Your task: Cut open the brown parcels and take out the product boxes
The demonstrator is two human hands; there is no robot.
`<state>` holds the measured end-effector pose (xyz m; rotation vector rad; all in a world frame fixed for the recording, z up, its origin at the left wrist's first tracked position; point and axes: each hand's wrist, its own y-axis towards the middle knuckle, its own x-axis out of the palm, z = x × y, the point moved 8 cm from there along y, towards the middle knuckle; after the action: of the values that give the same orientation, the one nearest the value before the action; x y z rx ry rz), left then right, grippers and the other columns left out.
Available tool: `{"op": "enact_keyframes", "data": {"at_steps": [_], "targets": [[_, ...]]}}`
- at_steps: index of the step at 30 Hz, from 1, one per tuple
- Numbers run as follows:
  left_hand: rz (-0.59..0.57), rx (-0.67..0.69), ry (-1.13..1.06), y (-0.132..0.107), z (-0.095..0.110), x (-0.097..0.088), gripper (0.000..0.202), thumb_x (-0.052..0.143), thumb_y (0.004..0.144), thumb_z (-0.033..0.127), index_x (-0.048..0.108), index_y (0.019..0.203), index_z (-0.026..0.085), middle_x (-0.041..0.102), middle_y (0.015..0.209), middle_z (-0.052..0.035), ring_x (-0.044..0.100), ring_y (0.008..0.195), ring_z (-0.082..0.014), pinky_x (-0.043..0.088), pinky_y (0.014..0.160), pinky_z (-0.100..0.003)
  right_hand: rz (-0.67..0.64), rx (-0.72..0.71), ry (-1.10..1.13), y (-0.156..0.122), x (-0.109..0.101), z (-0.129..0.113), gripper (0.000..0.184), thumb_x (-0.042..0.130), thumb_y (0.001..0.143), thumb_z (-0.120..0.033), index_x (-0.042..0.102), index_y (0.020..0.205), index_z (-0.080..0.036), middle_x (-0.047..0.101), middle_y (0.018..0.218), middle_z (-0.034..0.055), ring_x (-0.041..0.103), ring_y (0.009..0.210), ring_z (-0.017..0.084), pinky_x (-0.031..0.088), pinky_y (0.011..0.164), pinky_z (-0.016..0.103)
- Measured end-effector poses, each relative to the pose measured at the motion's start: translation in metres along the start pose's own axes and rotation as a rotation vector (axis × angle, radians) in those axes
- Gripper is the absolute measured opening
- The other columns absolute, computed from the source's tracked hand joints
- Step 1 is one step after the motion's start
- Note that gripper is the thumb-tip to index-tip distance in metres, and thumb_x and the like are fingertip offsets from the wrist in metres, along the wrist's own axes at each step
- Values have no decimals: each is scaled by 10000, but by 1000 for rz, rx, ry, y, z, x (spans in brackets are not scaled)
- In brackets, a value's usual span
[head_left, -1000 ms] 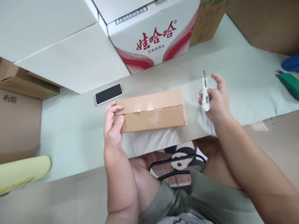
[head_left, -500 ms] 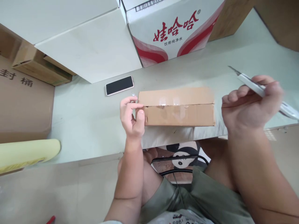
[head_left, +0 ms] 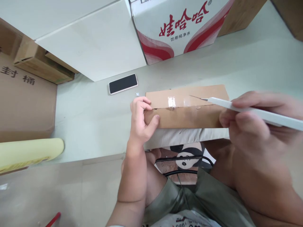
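Observation:
A flat brown cardboard box [head_left: 187,105], sealed along its top with clear tape, lies on the pale table [head_left: 94,116] in front of me. My left hand [head_left: 142,121] grips the box's left end, fingers over the top edge and thumb on the front face. My right hand [head_left: 258,126] is closed round a white utility knife [head_left: 248,110]. The knife lies nearly level, and its thin blade tip points left over the taped top of the box, near the middle.
A black phone [head_left: 123,84] lies behind the box, a tiny white object beside it. Behind stand a white-and-red printed carton [head_left: 180,28], a plain white box [head_left: 92,47] and brown cartons [head_left: 23,97]. A yellow roll [head_left: 28,154] lies at the left edge.
My right hand has swung the knife down from raised at the right to level over the box top, blade pointing left. My left hand has settled more firmly on the box's left end.

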<state>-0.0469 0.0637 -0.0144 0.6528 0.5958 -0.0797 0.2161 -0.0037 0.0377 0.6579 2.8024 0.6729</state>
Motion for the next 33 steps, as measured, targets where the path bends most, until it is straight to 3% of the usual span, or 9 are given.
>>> {"op": "enact_keyframes", "data": {"at_steps": [4,8,11,25,33], "targets": [[-22,-5,-10,0,4,2,235,542,998,502,504,1055,277,598,1191,-94,595,1181,-286,528,1047,-516,-18,-32,-28,0,11,-3,42,676,779,-209,703,802,-233,641,667,-44,501,490,75,355,438,269],[-79,36,-26,3,7,6,250,517,1033,510,581,1118,283,598,1427,-106,568,1387,-313,435,1233,-590,-70,-62,-53,3,17,-3,27,633,771,-195,645,774,-219,592,610,-66,449,471,48,280,417,220],[-90,38,-61,4,6,6,271,533,1040,525,607,1142,286,598,1462,-99,550,1453,-321,377,1298,-617,-106,-87,-80,2,19,-4,19,633,798,-199,643,797,-216,564,579,-78,417,462,35,227,412,204],[-68,32,-27,4,4,5,280,508,1039,521,619,1148,288,630,1430,-108,561,1452,-332,401,1288,-637,-137,-95,-38,-1,16,-2,67,685,859,-290,669,824,-235,582,599,-57,427,477,76,289,425,235],[-62,38,-41,3,5,5,261,520,1040,505,619,1144,287,631,1425,-105,567,1442,-322,397,1292,-624,-135,-78,-30,1,20,-3,48,668,851,-235,660,805,-224,566,571,-74,418,457,50,291,418,196]]}}
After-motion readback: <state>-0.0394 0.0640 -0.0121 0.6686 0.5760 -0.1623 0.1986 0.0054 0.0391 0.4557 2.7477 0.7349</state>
